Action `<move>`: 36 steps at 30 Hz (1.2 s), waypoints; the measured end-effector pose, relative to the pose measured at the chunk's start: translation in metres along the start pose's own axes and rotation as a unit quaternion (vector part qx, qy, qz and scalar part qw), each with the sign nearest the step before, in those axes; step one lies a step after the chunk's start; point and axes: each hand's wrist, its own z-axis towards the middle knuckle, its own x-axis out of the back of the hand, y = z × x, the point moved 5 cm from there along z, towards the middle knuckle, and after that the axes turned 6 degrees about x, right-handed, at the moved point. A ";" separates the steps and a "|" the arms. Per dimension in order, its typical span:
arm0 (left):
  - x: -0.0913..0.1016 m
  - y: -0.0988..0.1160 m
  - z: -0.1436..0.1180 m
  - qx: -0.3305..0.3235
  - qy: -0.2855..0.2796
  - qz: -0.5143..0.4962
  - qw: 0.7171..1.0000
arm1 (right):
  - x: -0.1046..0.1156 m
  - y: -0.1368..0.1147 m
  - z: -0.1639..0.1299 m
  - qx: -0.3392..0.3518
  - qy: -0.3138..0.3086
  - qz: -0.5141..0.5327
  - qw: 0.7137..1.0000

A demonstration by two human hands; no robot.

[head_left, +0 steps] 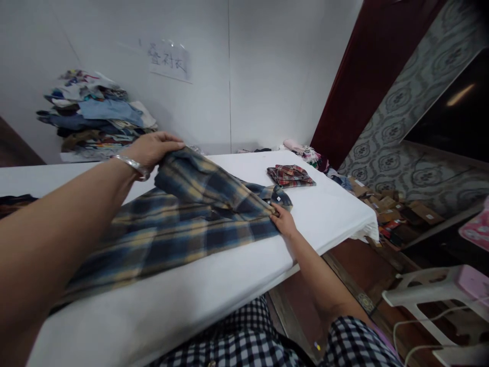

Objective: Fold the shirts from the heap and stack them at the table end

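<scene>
A blue and yellow plaid shirt lies spread along the white table. My left hand, with a silver bracelet on the wrist, grips a raised fold of the shirt's cloth near the far side. My right hand pinches the shirt's edge near its collar at the right end, pressed down against the table. The part of the shirt under my left forearm is hidden.
A folded red plaid shirt lies on the table's far right. A tall pile of mixed clothes stands at the back left against the wall. Cardboard boxes sit on the floor to the right, and a white plastic stool stands nearer.
</scene>
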 end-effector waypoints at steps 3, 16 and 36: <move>0.023 0.002 -0.022 -0.057 -0.002 0.101 0.993 | 0.000 0.000 0.001 0.021 0.009 0.000 1.000; -0.052 -0.158 -0.201 -0.127 -0.205 0.229 0.943 | 0.002 0.012 0.005 -0.016 0.037 -0.026 0.999; -0.024 -0.231 -0.201 -0.160 -0.127 0.374 0.905 | 0.017 -0.018 -0.007 0.092 -0.113 -0.168 0.975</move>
